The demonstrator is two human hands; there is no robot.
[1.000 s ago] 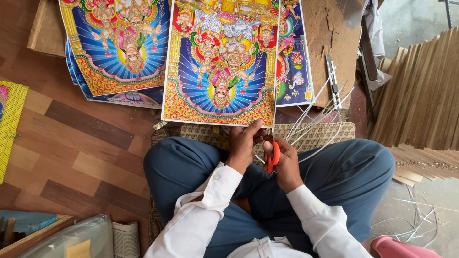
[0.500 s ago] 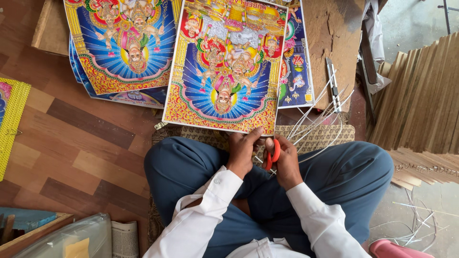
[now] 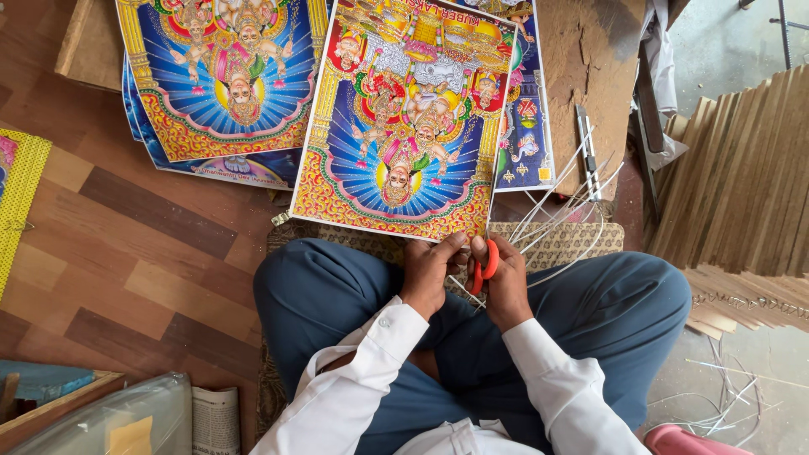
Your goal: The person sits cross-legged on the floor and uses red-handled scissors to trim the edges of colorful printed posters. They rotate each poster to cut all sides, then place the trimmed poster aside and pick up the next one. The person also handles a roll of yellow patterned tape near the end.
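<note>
Left hand [image 3: 428, 271] is pinching the near edge of a bright printed poster [image 3: 403, 126] lying on the floor. Right hand [image 3: 504, 282] is gripping orange-handled scissors [image 3: 485, 266], fingers closed through the loops, just beside that edge. White strips [image 3: 563, 202] are lying nearby.

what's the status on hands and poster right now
Left hand pinches poster bottom edge. Right hand grips orange scissors at that edge. Nothing blocking.

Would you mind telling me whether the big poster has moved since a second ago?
No, the big poster keeps its place against the woven mat; only the camera shifted.
</note>
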